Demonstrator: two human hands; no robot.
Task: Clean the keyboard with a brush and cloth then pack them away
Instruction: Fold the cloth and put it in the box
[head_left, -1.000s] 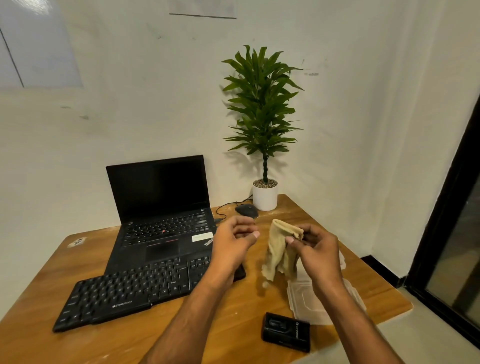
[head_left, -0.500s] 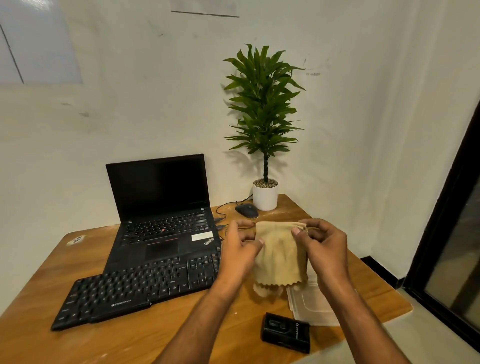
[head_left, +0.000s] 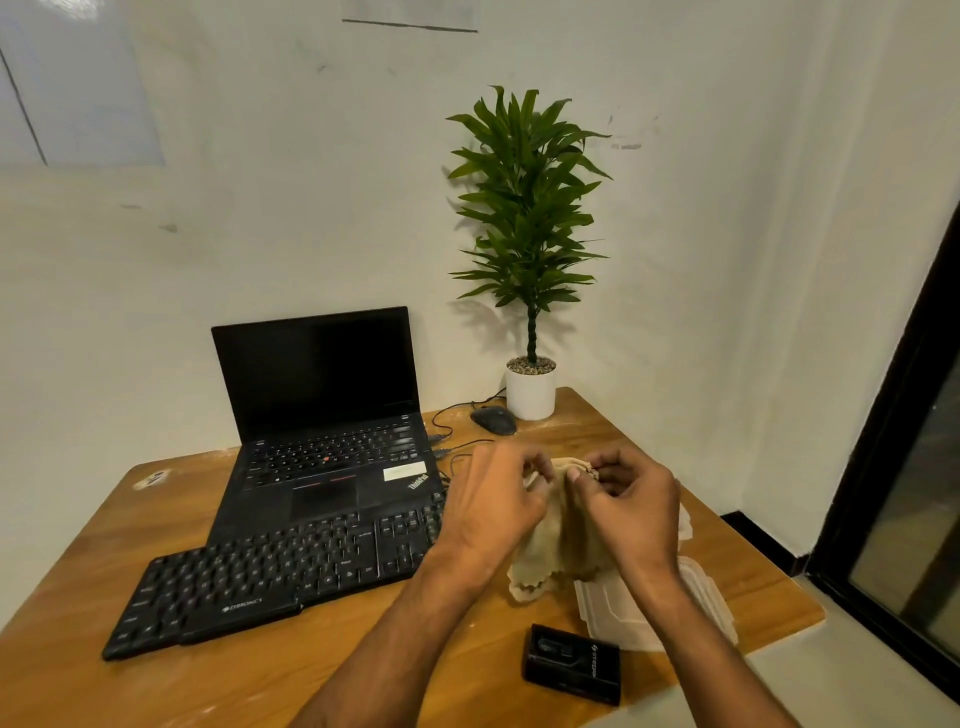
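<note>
Above a clear plastic container (head_left: 691, 613) at the bench's (head_left: 260, 686) four o'clock, left hand (head_left: 498, 514) and right hand (head_left: 631, 512) pinch the tan cloth's (head_left: 550, 551) top edge, apparently folding it for packing; keyboard (head_left: 270, 571) lies at nine o'clock

We see an evenly lit, slightly dim room with soft light from above and the right, so the potted plant (head_left: 524, 208) throws a faint shadow leftward onto the wall (head_left: 260, 234). Wide-angle distortion bends the door frame (head_left: 893, 405), and our hands look slightly motion-blurred.
</note>
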